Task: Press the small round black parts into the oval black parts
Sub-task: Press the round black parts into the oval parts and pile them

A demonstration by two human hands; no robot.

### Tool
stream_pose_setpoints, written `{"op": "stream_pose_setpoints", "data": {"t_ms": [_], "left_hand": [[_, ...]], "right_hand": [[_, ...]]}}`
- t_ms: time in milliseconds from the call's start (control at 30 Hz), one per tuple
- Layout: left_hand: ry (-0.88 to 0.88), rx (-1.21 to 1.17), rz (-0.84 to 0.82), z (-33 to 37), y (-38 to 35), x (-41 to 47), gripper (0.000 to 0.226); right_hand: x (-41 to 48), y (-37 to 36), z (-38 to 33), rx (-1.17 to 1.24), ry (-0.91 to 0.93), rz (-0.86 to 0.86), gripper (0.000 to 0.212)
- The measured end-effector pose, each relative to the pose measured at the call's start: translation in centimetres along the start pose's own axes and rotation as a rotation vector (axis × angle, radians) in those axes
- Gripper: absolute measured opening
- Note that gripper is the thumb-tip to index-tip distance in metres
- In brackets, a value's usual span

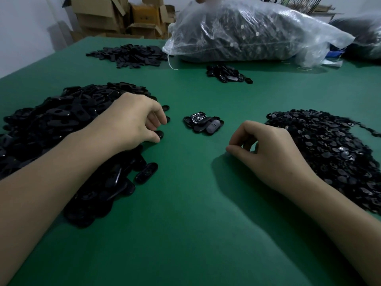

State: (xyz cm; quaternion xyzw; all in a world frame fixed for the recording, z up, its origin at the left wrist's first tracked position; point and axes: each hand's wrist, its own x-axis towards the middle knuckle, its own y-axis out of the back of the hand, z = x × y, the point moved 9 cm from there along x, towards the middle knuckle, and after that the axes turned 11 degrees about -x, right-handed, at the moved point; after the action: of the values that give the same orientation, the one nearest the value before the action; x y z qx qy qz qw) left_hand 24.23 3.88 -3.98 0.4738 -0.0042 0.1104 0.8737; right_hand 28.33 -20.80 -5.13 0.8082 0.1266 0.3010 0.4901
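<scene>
A big heap of oval black parts (61,129) lies on the left of the green table (185,203). My left hand (134,118) rests on its right edge, fingers curled, with thumb and fingertips closing on one oval black part (159,134) at the heap's rim. A wide heap of small round black parts (329,153) covers the right side. Just left of it my right hand (268,147) hovers low over the table with thumb and fingers pinched together; whether a round part sits between them is hidden. A small cluster of joined parts (203,123) lies between my hands.
Further back lie another small cluster of black parts (226,74) and a flat pile of black pieces (129,55). A large clear plastic bag of parts (247,32) fills the far right. Cardboard boxes (115,17) stand behind the table. Bare green cloth lies in front of me.
</scene>
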Motion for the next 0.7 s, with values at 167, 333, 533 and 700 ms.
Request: {"op": "stream_pose_setpoints", "data": {"t_ms": [167,333,533,700], "left_hand": [[-0.041,0.152,-0.069,-0.1,0.5,0.2,0.043],[-0.089,0.46,-0.073,-0.3,1.0,0.0,0.027],[-0.124,0.455,-0.024,0.5,2.0,-0.1,0.024],[-0.247,-0.034,0.032,5.0,0.7,-1.6,0.015]], "right_hand": [[0.0,-0.1,-0.2,0.009,0.01,-0.008,0.012],[-0.1,0.1,-0.3,0.058,0.012,0.016,0.014],[-0.1,0.0,0.1,0.194,-0.033,0.023,0.016],[-0.3,-1.5,0.5,0.609,-0.131,-0.133,0.012]]}}
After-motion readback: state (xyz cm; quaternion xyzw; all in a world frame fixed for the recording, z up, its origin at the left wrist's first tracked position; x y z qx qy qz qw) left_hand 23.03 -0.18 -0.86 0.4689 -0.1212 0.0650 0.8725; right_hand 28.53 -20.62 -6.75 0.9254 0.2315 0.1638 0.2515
